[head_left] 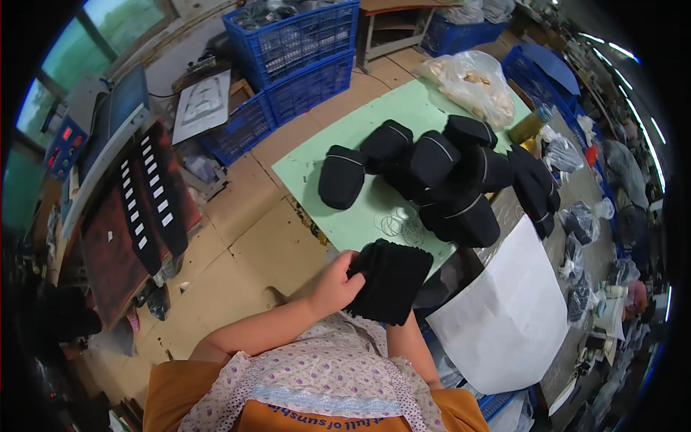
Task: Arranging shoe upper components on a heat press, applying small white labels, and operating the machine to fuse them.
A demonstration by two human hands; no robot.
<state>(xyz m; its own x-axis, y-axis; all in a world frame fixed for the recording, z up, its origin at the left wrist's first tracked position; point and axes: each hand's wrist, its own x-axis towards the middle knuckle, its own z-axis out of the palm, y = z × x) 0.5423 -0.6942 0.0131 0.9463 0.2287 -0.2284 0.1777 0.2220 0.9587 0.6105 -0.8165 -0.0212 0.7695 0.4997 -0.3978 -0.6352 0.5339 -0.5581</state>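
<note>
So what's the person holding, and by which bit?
The left hand grips a black cloth bundle by its left edge; the right hand's hold is hidden.

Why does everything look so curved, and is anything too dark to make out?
Head view: the fisheye lens bends things toward the rim, like the curving lights; same view: black cloth in the left hand shows little detail, and the corners are black.

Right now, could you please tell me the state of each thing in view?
Left hand: closed on the black stack
Right hand: hidden behind the stack
Black padded cases: heaped together
Thin pale loops: loose, overlapping
Clear bag: has contents
Blue crates: stacked
Red display: lit
</note>
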